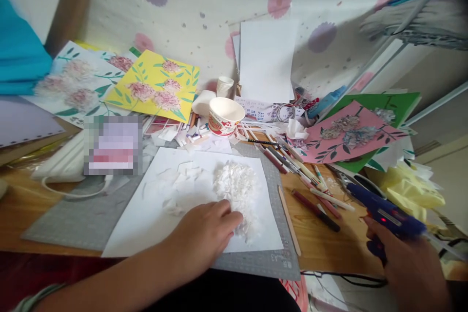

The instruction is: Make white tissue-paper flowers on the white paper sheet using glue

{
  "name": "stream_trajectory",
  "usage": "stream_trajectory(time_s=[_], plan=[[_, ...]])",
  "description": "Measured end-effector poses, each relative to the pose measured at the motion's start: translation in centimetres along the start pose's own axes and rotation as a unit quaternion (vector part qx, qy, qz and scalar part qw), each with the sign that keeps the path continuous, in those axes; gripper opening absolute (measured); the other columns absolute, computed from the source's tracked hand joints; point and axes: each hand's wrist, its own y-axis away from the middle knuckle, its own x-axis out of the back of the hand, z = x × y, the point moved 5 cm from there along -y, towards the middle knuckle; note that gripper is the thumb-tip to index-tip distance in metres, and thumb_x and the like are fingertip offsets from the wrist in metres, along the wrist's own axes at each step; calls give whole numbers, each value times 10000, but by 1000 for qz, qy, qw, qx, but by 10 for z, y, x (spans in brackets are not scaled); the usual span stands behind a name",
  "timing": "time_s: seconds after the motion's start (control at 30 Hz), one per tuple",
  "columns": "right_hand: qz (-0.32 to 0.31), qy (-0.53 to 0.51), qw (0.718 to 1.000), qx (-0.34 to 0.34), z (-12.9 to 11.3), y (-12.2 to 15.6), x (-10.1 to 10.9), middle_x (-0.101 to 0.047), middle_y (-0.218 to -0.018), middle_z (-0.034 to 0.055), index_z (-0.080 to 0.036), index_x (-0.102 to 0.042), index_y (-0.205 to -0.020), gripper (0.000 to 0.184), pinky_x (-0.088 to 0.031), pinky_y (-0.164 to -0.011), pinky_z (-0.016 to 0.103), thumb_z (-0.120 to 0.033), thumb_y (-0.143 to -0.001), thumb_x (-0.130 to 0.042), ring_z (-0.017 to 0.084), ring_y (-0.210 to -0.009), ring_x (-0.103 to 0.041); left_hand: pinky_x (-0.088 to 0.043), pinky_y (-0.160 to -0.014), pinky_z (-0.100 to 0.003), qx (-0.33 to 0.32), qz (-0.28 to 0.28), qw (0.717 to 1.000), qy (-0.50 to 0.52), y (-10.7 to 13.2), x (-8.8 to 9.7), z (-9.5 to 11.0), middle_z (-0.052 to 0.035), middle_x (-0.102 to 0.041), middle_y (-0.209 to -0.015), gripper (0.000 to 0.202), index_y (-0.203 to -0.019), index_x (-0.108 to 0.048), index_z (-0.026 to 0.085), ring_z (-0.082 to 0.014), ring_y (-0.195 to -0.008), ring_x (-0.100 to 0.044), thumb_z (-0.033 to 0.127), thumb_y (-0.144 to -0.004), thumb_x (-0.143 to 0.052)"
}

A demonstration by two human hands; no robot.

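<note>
A white sheet of paper lies on a grey cutting mat. On its right half sits a raised, ruffled cluster of small white paper pieces. My left hand is closed at the lower edge of this cluster, with fingers bent down into it. Whatever is between the fingertips is hidden. Loose white paper scraps are scattered left of the cluster. Off to the right, my right hand grips a blue hot glue gun by its handle. Its red light is lit and its nozzle points up and left, away from the sheet.
A paper bowl stands behind the sheet. Pens and markers crowd the right, near a wooden stick. Flower pictures on yellow and pink card lean at both sides. A power strip lies left.
</note>
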Motion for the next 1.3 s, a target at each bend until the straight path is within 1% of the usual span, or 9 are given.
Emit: stream_trajectory(time_s=[0.13,0.23,0.33,0.47,0.63,0.83,0.97,1.13,1.3], plan=[[-32,-62,997,-41,-26,32,-10,-625,-746,41,-252,-604,-975,378,-471,-429,320,-469,-697,-741,220,-560,-593,-381,-573,-276,-44,29,997,-60,-9,1,4,-9,-553,-815,169,-806,-561,204,-169,-684,-540,60,-820,-474],[-117,-19,990,70,-70,51,-22,-669,-827,47,-281,-642,-922,286,-534,-533,333,-436,-700,-734,257,-679,-647,-372,-576,-265,-46,45,996,-59,-14,0,3,-7,-553,-810,171,-748,-556,195,-161,-686,-533,62,-827,-482],[-270,26,930,248,-122,72,-43,-676,-919,29,-291,-637,-833,60,-556,-689,323,-309,-782,-664,250,-833,-670,-404,-616,-256,-17,48,999,-5,-18,-1,-3,-16,-565,-827,159,-773,-582,177,-155,-726,-557,126,-887,-484],[-404,92,843,344,-160,92,-72,-643,-848,11,-250,-570,-873,77,-511,-626,258,-187,-843,-539,174,-733,-642,-431,-666,-251,24,66,994,80,-22,2,-12,-19,-585,-867,99,-828,-610,164,-154,-770,-594,143,-884,-531],[-422,237,781,395,-169,95,-94,-561,-779,21,-224,-501,-777,43,-413,-545,281,-195,-809,-501,170,-645,-550,-427,-657,-247,29,84,989,117,-23,3,-16,-10,-585,-859,111,-821,-625,171,-155,-766,-600,93,-845,-550],[-418,323,731,433,-170,89,-102,-541,-782,14,-225,-486,-783,107,-412,-600,285,-130,-824,-457,164,-691,-565,-422,-651,-244,33,87,987,131,-22,3,-18,-7,-578,-841,119,-797,-619,170,-149,-747,-590,86,-835,-543],[-412,343,721,439,-169,88,-104,-537,-769,14,-227,-474,-774,120,-400,-581,293,-107,-779,-471,174,-679,-561,-422,-641,-256,33,88,989,114,-22,1,-18,-17,-573,-846,133,-795,-610,169,-160,-748,-590,92,-843,-513],[-391,340,738,433,-174,88,-102,-547,-713,9,-226,-446,-713,128,-344,-532,290,-105,-747,-470,174,-621,-550,-416,-622,-260,30,94,991,96,-21,-1,-18,-19,-565,-827,139,-790,-592,171,-165,-734,-584,81,-836,-496],[-420,338,734,412,-178,88,-103,-580,-750,22,-213,-495,-715,136,-354,-560,289,-167,-840,-469,168,-634,-561,-425,-641,-263,28,93,989,114,-20,1,-18,-21,-571,-844,134,-799,-601,165,-165,-746,-591,81,-838,-504]])
